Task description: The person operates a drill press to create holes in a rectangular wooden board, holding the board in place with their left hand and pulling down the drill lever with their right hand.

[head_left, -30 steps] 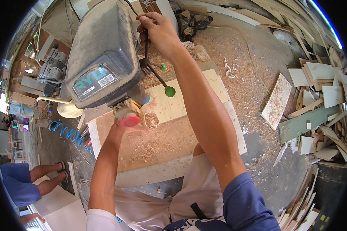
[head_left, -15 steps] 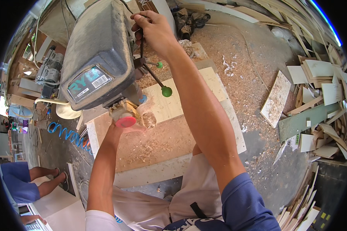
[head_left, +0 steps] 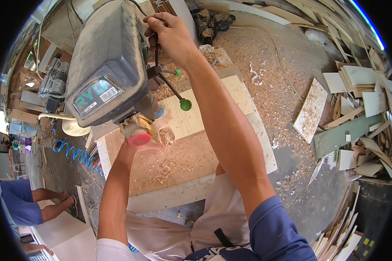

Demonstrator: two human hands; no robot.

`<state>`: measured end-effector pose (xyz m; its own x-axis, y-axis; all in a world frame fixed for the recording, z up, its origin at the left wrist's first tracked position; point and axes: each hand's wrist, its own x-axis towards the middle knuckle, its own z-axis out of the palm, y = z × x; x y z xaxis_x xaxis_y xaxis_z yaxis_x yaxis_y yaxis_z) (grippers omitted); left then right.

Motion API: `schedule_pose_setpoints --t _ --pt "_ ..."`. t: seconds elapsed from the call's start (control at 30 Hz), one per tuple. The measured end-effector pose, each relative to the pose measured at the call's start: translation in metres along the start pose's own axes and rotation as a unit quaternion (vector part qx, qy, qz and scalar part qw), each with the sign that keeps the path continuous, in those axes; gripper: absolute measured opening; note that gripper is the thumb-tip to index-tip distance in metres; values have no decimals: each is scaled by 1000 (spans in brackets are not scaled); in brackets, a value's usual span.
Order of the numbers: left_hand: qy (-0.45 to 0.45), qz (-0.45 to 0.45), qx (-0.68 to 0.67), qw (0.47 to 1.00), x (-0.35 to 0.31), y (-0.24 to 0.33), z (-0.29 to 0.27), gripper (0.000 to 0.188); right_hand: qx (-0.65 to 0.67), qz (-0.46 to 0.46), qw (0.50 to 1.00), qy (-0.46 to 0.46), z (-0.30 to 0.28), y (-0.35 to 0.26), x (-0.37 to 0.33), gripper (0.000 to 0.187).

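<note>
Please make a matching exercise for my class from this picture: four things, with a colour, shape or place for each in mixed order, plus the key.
1. hose
2. disc
3. nearer knob
4. right hand

A. green
B. on the lever
C. blue and coiled
D. red

Pairs: 1-C, 2-D, 3-A, 4-B

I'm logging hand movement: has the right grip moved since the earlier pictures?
No, not visibly: the right grip keeps its place beside the grey machine housing; both slide slightly left together in view.
</note>
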<state>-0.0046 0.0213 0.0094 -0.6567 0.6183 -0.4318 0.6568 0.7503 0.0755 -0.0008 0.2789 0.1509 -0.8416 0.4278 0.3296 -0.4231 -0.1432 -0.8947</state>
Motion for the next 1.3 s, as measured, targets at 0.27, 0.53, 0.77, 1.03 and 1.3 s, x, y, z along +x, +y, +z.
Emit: schedule_pose_setpoints --t 0.27,0.53,0.77,1.03,1.3 --pt "-81 -24 -55 995 -1 4 -14 144 5 -4 1000 2 -2 -2 -1 26" --pt "-120 -31 -86 989 -4 8 -22 145 -1 -4 1000 0 0 -3 -4 26" --pt "-110 -22 -76 991 -5 8 -22 144 -2 -10 1000 -2 0 -4 -4 27" --pt "-105 -28 -110 988 -3 4 -17 144 -6 -17 1000 -3 0 -4 -6 26" --pt "-120 -45 -122 984 -4 6 -17 144 7 -19 1000 -6 0 -5 -8 26"
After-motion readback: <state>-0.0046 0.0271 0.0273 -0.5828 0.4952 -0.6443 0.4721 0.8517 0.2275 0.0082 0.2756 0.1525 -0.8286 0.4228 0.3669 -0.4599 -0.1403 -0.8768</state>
